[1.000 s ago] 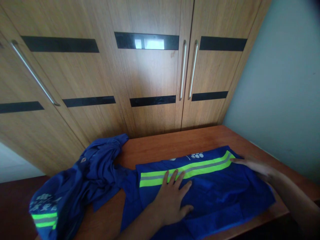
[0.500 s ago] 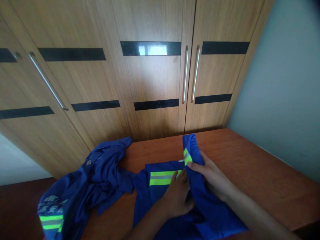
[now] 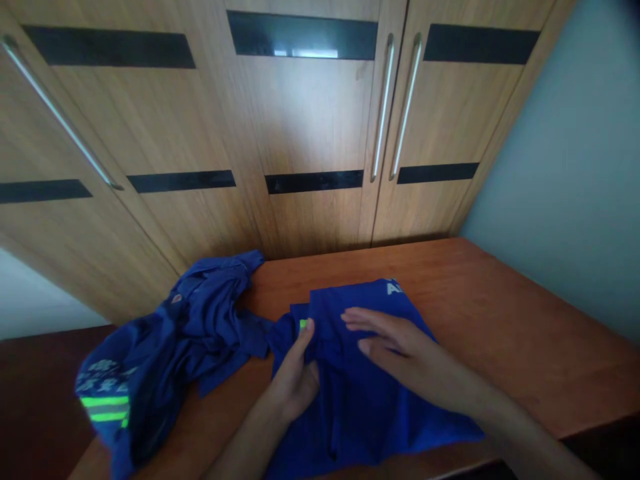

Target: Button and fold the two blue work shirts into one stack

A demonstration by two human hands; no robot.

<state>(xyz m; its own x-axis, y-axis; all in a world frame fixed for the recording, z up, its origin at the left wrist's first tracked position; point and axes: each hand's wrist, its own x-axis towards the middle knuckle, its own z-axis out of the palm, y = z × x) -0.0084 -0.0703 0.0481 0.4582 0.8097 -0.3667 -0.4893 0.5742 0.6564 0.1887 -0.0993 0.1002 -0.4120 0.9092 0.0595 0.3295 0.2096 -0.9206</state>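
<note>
A blue work jacket (image 3: 360, 400), partly folded, lies on the reddish-brown wooden surface in front of me. Some white lettering shows at its top right corner, and a small bit of yellow-green strip peeks out at its left. My left hand (image 3: 295, 380) is closed at the jacket's left edge, thumb on top and fingers curled into the cloth. Over the middle of the jacket, my right hand (image 3: 405, 350) is held flat with fingers stretched out, holding nothing. Whether its palm touches the cloth, I cannot tell.
To the left lies a second, crumpled blue garment (image 3: 185, 347) with a yellow-green and grey reflective band and white print. The wooden surface (image 3: 510, 333) extends right to a pale wall (image 3: 565, 173). Behind stands a wooden wardrobe (image 3: 310, 120) with long metal handles.
The sleeve part that my right hand held up is now folded down over the jacket, covering most of the reflective strip. My right hand has let go; my left moved to the left edge. The view tilted down.
</note>
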